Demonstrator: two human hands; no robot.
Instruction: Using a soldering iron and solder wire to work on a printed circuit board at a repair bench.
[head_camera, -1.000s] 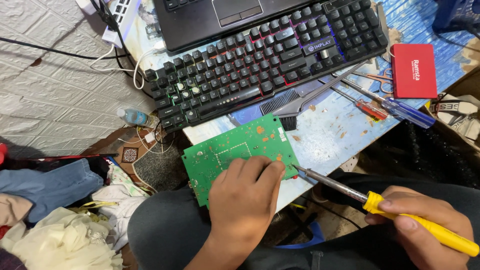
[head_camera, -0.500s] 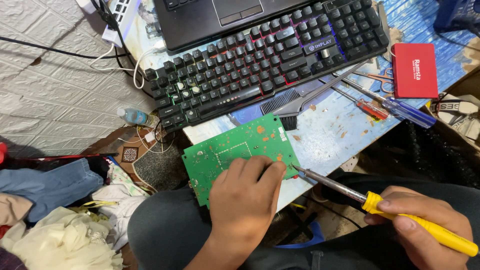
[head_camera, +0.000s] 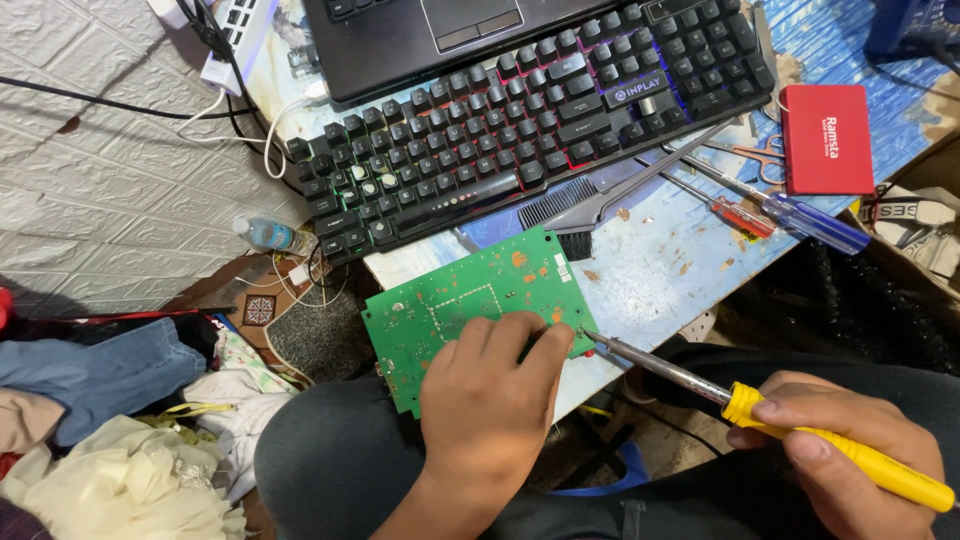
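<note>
Item: green circuit board (head_camera: 470, 300), lying half on the table edge (head_camera: 650, 290), half over the lap. Left hand (head_camera: 490, 400) presses flat on it, fingers together. Right hand (head_camera: 850, 450) grips a yellow-handled soldering iron (head_camera: 700, 385), tip at the board's right edge beside the fingertips.
Risk: burnt finger; board slipping off.
Nearby: brush (head_camera: 590, 215), 2 screwdrivers (head_camera: 770, 205), keyboard (head_camera: 530, 120), all apart from the board.

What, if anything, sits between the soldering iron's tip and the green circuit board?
Nothing visible. The soldering iron, held in the right hand, has its tip at the green circuit board's right edge, just beside the left hand's fingertips pressing the board down.
</note>
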